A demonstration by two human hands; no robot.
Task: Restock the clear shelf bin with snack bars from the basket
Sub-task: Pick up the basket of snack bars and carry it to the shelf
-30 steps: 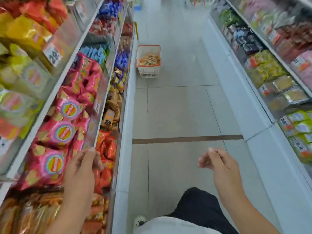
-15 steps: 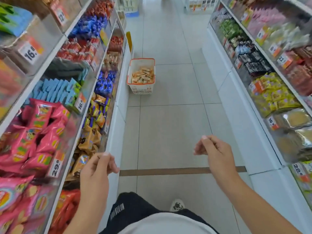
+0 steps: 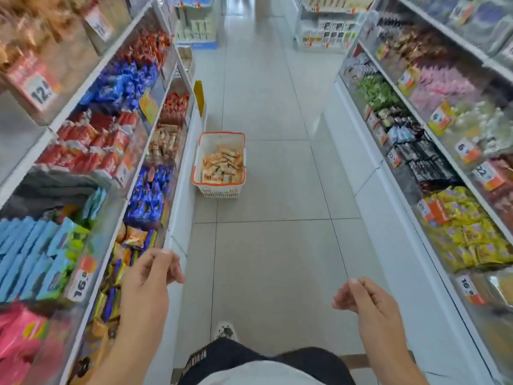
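A white basket (image 3: 219,190) with an orange rim stands on the floor beside the left shelving, a few steps ahead. Several orange and beige snack bars (image 3: 222,168) lie in it. A clear bin of similar beige bars (image 3: 165,144) sits on the left shelf just beside the basket. My left hand (image 3: 151,276) hangs low at the left by the shelf edge, fingers loosely curled, holding nothing. My right hand (image 3: 363,298) hangs low at the right, fingers loosely curled and empty.
Left shelving (image 3: 133,168) holds clear bins of red, blue and pink packets with price tags. Right shelving (image 3: 433,173) holds green, black and yellow packets. A grey tiled aisle (image 3: 272,245) runs between them. A yellow tag (image 3: 199,97) juts from the left shelf. My shoe (image 3: 226,330) shows below.
I have walked forward along the aisle. The basket is nearer and larger in view. Shelf items have slid past on both sides. Both hands stay empty and loosely curled.
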